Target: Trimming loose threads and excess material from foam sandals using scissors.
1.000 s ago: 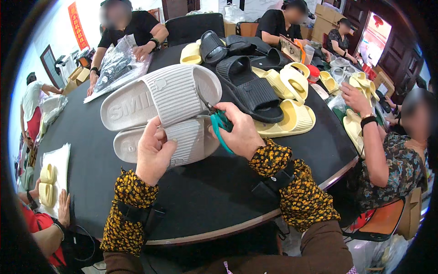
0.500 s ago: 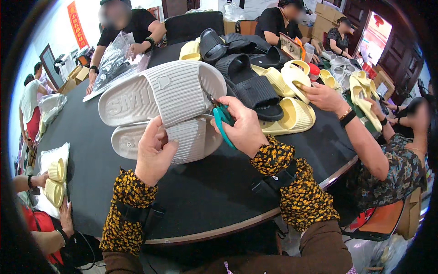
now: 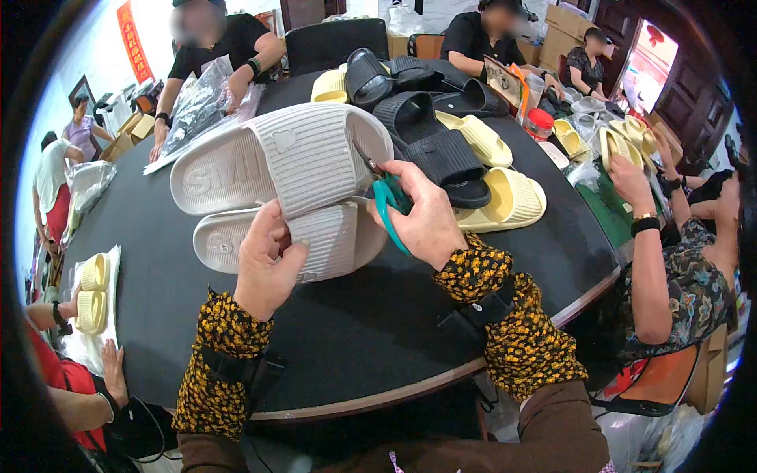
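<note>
A pair of light grey ribbed slides is raised over the table in front of me, the upper slide (image 3: 311,162) above the lower slide (image 3: 335,240). My left hand (image 3: 272,260) is closed on the pair, thumb and fingers at the lower slide's strap. In my right hand (image 3: 426,213) is a pair of scissors with teal handles (image 3: 386,209). The scissor blades point up along the open edge of the upper slide's strap; whether they touch it I cannot tell.
Beyond my hands lies a pile of black slides (image 3: 441,158) and yellow slides (image 3: 512,197) on the black table (image 3: 331,339). At right, a co-worker's hand (image 3: 631,185) holds a yellow slide. Another co-worker's hands at left are by yellow slides (image 3: 93,292); a person across handles plastic bags (image 3: 205,98).
The co-worker at right has carried a yellow slide from the pile toward the far right. My hands and the grey slides stay nearly in place, with my right hand slightly shifted.
</note>
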Available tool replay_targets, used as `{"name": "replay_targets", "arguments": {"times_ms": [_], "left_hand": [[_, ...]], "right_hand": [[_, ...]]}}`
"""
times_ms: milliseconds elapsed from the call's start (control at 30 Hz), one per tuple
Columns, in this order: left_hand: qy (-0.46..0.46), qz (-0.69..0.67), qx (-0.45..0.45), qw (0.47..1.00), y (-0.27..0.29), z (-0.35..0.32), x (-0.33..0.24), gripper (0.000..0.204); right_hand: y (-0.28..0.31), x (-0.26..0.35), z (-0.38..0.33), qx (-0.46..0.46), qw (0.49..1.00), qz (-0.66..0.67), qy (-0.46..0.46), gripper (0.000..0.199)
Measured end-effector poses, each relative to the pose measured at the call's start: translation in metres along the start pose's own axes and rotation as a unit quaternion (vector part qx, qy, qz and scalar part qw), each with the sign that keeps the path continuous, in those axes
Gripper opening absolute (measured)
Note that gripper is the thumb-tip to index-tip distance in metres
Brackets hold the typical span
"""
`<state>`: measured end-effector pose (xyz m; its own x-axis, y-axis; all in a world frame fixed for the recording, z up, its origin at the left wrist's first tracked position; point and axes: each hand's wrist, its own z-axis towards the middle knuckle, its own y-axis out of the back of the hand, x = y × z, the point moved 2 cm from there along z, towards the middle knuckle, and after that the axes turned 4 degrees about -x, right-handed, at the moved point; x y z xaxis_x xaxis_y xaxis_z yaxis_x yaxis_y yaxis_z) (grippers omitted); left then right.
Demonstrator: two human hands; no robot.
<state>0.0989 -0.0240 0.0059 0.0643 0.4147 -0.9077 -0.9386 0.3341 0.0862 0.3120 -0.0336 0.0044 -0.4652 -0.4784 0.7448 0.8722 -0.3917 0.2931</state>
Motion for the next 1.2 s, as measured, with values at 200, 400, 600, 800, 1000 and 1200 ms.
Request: {"name": "replay_targets", "arguments": {"times_ms": [200, 400, 600, 800, 1000, 1200], "left_hand": [[-0.003, 0.011, 0.008, 1.0, -0.002, -0.001, 0.001, 0.05], [-0.017, 0.064, 0.02, 0.998, -0.001, -0.003, 0.001, 0.046], [-0.022, 0.029, 0.006, 0.999, -0.004, -0.002, 0.0, 0.044], [0.004, 0.002, -0.027, 1.0, 0.002, 0.0, 0.003, 0.047], [0.085, -0.047, -0.106, 0.99, 0.008, 0.004, -0.005, 0.05], [0.073, -0.065, -0.113, 0.989, 0.008, 0.004, -0.005, 0.048]], "right_hand": [[0.002, 0.005, -0.001, 0.001, 0.999, 0.031, -0.026, 0.041], [0.005, 0.006, -0.001, 0.007, 0.999, 0.037, -0.023, 0.041], [0.003, 0.005, -0.001, 0.012, 0.996, 0.073, -0.049, 0.038], [0.001, 0.002, 0.001, 0.027, 0.992, 0.099, -0.075, 0.041], [0.002, -0.012, -0.001, 0.009, 0.993, 0.09, -0.079, 0.039], [0.003, -0.015, -0.001, 0.01, 0.991, 0.095, -0.091, 0.039]]}}
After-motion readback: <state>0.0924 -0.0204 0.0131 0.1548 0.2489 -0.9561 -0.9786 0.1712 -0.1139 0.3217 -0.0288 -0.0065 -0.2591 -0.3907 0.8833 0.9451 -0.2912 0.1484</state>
